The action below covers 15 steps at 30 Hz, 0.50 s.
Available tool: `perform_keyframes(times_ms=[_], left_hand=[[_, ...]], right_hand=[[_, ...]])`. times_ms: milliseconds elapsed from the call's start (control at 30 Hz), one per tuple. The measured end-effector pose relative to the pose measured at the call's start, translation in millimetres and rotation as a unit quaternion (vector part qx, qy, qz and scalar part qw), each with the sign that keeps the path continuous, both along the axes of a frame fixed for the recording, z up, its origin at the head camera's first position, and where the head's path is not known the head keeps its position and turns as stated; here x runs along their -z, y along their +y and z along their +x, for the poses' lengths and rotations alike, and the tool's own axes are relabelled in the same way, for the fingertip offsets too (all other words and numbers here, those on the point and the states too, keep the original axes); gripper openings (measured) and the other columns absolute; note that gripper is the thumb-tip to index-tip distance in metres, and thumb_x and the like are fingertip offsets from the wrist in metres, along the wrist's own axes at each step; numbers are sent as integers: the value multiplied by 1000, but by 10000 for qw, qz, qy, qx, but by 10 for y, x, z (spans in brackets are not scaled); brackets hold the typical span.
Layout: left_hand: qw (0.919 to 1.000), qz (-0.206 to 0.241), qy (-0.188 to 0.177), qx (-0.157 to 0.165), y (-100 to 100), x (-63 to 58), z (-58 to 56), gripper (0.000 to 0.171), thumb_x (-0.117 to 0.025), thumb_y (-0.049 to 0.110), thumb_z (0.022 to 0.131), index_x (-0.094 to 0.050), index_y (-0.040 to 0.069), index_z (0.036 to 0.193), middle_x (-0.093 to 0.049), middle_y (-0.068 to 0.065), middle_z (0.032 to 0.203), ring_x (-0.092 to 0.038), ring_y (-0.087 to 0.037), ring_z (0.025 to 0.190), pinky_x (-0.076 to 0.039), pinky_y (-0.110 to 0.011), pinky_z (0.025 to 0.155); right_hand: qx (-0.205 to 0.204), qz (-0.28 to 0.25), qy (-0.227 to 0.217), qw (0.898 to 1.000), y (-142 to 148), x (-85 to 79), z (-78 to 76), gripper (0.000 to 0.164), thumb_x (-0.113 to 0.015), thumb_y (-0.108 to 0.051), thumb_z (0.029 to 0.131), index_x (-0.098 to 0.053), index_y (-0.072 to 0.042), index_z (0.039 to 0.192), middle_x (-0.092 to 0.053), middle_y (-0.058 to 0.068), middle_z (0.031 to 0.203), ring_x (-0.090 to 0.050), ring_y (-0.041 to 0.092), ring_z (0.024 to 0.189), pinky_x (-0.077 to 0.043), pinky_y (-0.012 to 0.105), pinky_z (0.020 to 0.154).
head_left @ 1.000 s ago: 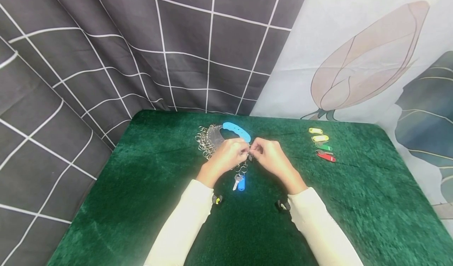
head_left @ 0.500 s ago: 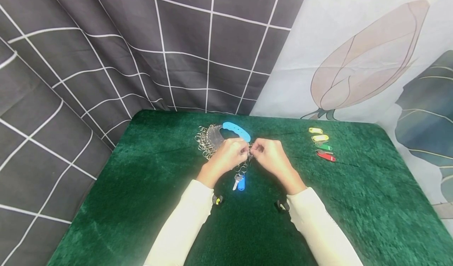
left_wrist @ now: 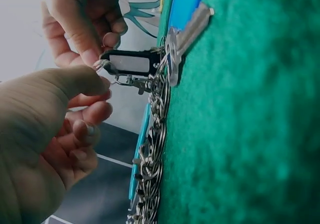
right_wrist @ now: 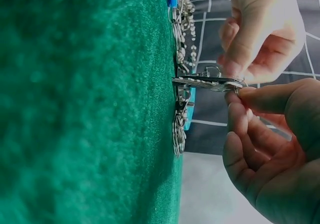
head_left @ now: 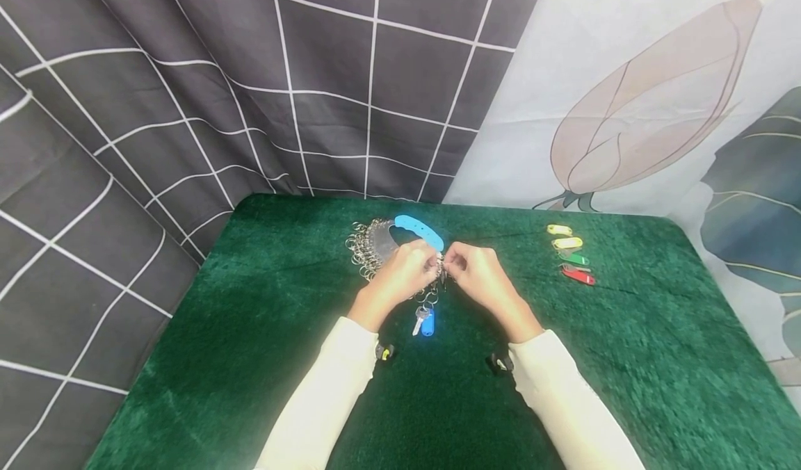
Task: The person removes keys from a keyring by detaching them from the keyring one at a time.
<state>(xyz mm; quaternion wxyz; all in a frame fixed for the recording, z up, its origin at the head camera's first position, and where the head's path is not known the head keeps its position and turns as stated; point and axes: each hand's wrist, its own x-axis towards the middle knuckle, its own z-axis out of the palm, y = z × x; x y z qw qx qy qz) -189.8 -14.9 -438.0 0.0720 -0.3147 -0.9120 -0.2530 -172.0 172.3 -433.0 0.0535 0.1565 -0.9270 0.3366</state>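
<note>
In the middle of the table, my left hand [head_left: 407, 270] and right hand [head_left: 475, 272] meet at the near right side of a clear key holder [head_left: 379, 239] with a light-blue handle [head_left: 418, 231] and many metal rings. Thumb and fingers of both hands pinch a small split ring [left_wrist: 102, 64]. From it hang a black key tag [left_wrist: 129, 63] with a pale label and a metal key [right_wrist: 205, 83]. A small metal clasp [left_wrist: 134, 82] lies beside the tag. Just below the hands, a blue key tag [head_left: 427, 322] and a silver key [head_left: 418, 322] hang off the holder onto the cloth.
To the right on the green cloth [head_left: 638, 359] lie two yellow key tags [head_left: 567, 243], a green key tag [head_left: 574, 258] and a red key tag [head_left: 579, 275], with keys visible by some. A dark grid curtain [head_left: 325, 60] and a white patterned curtain [head_left: 519, 129] stand behind.
Both hands stay in nearly the same place, with slight finger movement at the ring. The black tag between them has turned a little. The other things lie where they were.
</note>
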Motion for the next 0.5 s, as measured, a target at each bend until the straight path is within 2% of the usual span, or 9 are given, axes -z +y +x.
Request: perform_keyframes(times_ms=[100, 267, 367, 500], left_hand=[[9995, -1, -291, -97, 0, 19, -20, 3, -71, 9, 90, -71, 10, 87, -66, -2, 89, -66, -14, 81, -56, -23, 74], [9961, 319, -818, -38, 9, 44, -58, 7, -70, 9, 94, -75, 7, 98, -71, -5, 96, -69, -16, 87, -58, -24, 80], [9952, 480, -856, 21, 11, 52, -75, 9, -70, 7, 95, -76, 6, 101, -72, -6, 99, -69, -17, 89, -58, -25, 83], [9955, 593, -721, 169, 4, 48, -74, 8, -71, 5, 93, -75, 7, 99, -73, -6, 100, -69, -17, 91, -58, -28, 85]], right_hand=[[-75, 20, 17, 10000, 11, 4, -6, 5, -72, -6, 94, -70, -8, 90, -70, 5, 78, -63, 17, 69, -57, 37, 66], [-124, 17, 22, 9999, 19, 13, -14, 4, -71, -8, 95, -71, -7, 91, -71, 4, 79, -64, 17, 70, -58, 37, 67], [-158, 27, 38, 9999, 15, 16, -20, 3, -72, -7, 94, -71, -9, 92, -72, 4, 80, -66, 18, 71, -58, 38, 68], [-242, 74, 69, 9997, 10, 6, -21, 3, -73, -7, 93, -71, -9, 91, -73, 5, 81, -68, 18, 72, -59, 38, 69]])
